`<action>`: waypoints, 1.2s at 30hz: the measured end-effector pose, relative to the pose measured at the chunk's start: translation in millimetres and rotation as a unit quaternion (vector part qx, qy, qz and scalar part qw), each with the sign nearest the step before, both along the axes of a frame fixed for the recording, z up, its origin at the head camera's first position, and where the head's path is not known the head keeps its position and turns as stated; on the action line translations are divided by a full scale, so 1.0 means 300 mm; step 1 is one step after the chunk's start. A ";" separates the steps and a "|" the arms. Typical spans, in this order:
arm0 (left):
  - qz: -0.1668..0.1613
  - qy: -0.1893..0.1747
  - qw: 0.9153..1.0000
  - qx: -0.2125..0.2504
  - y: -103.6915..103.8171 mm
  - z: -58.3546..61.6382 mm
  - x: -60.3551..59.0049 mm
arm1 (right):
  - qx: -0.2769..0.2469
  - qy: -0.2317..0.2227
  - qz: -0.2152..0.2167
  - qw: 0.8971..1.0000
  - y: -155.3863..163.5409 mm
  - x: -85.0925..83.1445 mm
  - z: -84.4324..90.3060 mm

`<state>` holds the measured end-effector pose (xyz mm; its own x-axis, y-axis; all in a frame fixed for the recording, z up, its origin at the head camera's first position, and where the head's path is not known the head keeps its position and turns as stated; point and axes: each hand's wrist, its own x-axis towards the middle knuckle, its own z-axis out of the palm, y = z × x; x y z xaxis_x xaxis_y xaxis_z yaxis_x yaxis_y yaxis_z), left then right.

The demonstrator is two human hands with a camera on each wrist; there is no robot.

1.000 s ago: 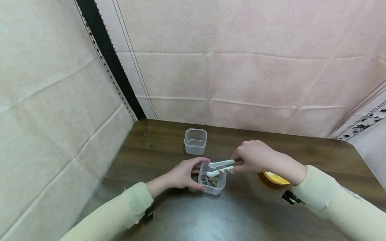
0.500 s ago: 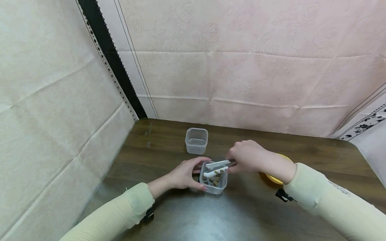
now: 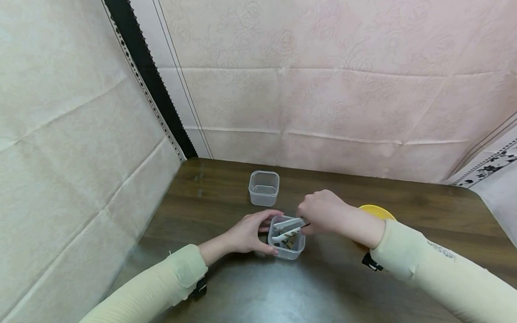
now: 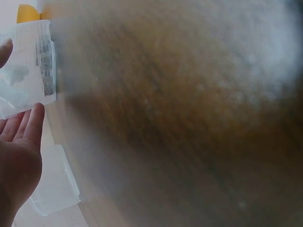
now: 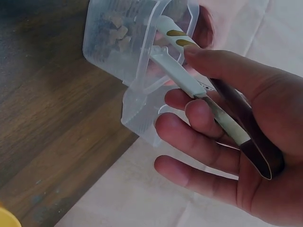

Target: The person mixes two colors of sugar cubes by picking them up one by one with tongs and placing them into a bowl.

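My left hand (image 3: 246, 235) holds a clear plastic container (image 3: 291, 256) from its left side, thumb at the near side and fingers at the far side. Small brownish pieces (image 5: 120, 35) lie at the bottom of it. White tongs (image 5: 177, 75) with a leaf pattern and a dark bent end are gripped in my right hand (image 3: 322, 211). Their white tips reach down inside the container, parted from each other. Whether the tips touch a piece cannot be told. In the left wrist view, the left fingers press against the container's wall.
A second clear container (image 3: 263, 199) stands behind the first. A yellow bowl (image 3: 376, 210) sits to the right, partly hidden by my right forearm. The dark wooden table (image 3: 229, 295) is bounded by pale cloth (image 3: 325, 107) at the back and sides.
My right hand has moved left and the tongs have gone deeper into the container. More of the yellow bowl's far rim shows behind the forearm. The left hand has stayed around the container.
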<state>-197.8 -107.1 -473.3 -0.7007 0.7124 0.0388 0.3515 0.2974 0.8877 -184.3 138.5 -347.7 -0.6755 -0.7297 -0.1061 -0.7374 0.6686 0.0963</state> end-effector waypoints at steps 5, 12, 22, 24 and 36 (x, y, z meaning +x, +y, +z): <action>0.004 -0.011 1.000 -0.009 0.001 0.005 0.000 | 0.020 0.007 0.002 1.000 -0.018 0.002 -0.004; 0.005 -0.014 1.000 -0.013 0.004 0.010 0.002 | 0.037 0.022 0.001 0.999 -0.033 0.010 -0.011; -0.001 -0.009 1.000 -0.002 0.003 0.009 0.003 | 0.039 0.027 0.005 0.999 -0.041 0.011 -0.014; -0.001 -0.011 1.000 -0.004 0.003 0.009 0.003 | 0.038 0.015 0.002 0.999 -0.042 0.008 -0.014; -0.004 -0.012 1.000 0.002 0.002 0.004 0.004 | 0.048 0.001 -0.004 0.999 -0.053 0.004 -0.005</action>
